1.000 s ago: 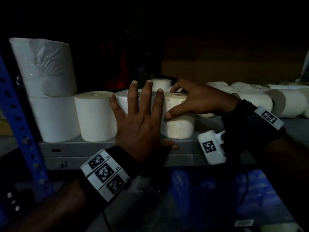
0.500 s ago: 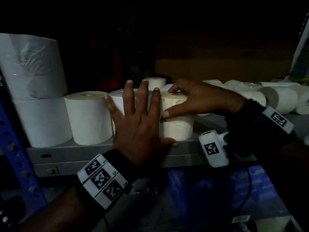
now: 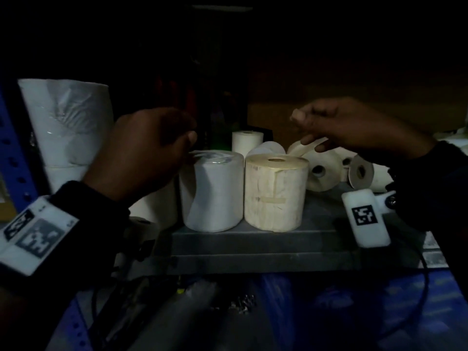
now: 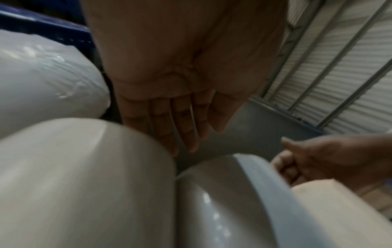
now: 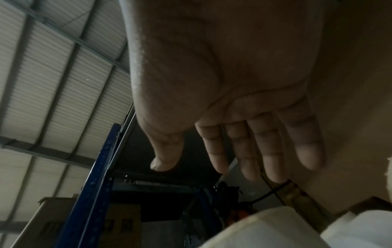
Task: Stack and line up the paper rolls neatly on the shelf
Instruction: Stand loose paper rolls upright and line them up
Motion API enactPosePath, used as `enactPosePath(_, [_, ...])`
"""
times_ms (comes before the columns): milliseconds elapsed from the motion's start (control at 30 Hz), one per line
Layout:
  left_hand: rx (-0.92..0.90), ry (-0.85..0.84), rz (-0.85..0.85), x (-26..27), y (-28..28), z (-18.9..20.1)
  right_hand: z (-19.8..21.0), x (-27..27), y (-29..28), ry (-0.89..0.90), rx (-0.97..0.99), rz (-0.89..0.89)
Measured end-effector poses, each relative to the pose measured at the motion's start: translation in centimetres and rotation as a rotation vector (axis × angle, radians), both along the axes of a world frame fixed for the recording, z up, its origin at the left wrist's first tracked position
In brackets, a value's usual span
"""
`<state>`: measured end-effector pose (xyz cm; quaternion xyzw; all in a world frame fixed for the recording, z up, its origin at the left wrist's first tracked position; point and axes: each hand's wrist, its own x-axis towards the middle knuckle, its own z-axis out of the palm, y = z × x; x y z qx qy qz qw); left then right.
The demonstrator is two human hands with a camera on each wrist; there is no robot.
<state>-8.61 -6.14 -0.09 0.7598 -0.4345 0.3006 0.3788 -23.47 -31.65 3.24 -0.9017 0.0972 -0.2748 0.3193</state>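
Note:
Two upright rolls stand side by side at the shelf's front: a plastic-wrapped white roll [image 3: 212,191] and a cream roll [image 3: 276,193]. My left hand [image 3: 152,148] hovers over the wrapped roll's top left edge. Its fingers [image 4: 182,134] are straight and hold nothing. To the left, two big wrapped rolls [image 3: 65,122] are stacked, and another roll [image 3: 157,206] is partly hidden behind my wrist. My right hand [image 3: 342,127] is raised over rolls lying on their sides [image 3: 324,171]. Its fingers [image 5: 250,159] are relaxed and empty.
A small upright roll [image 3: 247,141] stands behind the front pair. The grey metal shelf [image 3: 253,239] has a blue perforated upright [image 3: 15,160] at its left. A brown cardboard box [image 3: 354,105] fills the back right. More lying rolls [image 3: 361,171] crowd the right.
My left hand has lifted off the front of the wrapped roll to above it. My right hand has let go of the cream roll and moved up and to the right.

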Motion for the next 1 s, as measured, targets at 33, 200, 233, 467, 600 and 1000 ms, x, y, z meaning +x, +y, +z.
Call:
enactPosePath(33, [0.028,0.008,0.013,0.1,0.0,-0.1,0.1,0.0,-0.1,0.008,-0.014,0.015])
enactPosePath(200, [0.092,0.009,0.05,-0.1,-0.4,-0.9,0.2,0.0,-0.5,0.056,-0.088,0.09])
enactPosePath(233, [0.088,0.003,0.056,-0.2,-0.5,-1.0,0.2,0.0,-0.7,0.056,-0.091,0.102])
enactPosePath(467, [0.237,0.149,0.063,-1.1,-1.6,-0.7,-2.9,1.2,-0.9,0.327,-0.177,0.262])
enactPosePath(600, [0.438,0.187,0.14,-1.3,-1.7,-0.4,-5.4,2.0,-0.9,0.176,-0.185,0.227])
enactPosePath(1000, [0.551,0.226,0.068,0.6,0.6,1.4,-2.3,2.6,-0.9,-0.186,-0.025,0.069])
